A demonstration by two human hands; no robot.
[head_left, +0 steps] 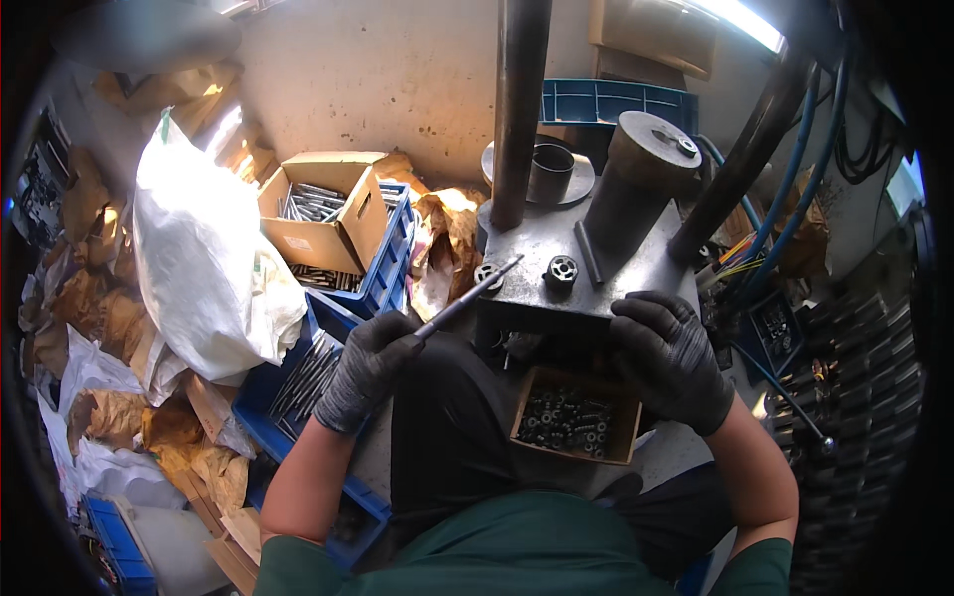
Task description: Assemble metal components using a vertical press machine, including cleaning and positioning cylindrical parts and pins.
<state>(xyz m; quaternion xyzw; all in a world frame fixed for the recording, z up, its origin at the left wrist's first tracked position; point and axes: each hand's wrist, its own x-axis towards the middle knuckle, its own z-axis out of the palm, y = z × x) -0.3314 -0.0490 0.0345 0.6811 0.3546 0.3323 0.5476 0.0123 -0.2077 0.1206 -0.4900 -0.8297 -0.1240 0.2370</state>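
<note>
A slim grey metal shaft (467, 300) with a narrower tip is held in my left hand (373, 363), which wears a dark grey glove. It slants up to the right, its tip over the steel press table (517, 283). My right hand (676, 348), gloved alike, is at the table's front right edge. Its fingers are loosely bent and apart, with nothing visible in them; the palm side is hidden. On the table are a round slotted metal part (561, 272), a similar part (488, 277) at the left edge, and a short rod (588, 252) lying near the thick steel cylinder (636, 179).
Two dark columns (519, 119) rise from the table. Below its front edge sits a cardboard box (527, 442) of small metal parts. Blue crates (260, 407) and a carton (363, 214) of metal rods stand left, beside a white sack (199, 248). Blue hoses (795, 199) hang right.
</note>
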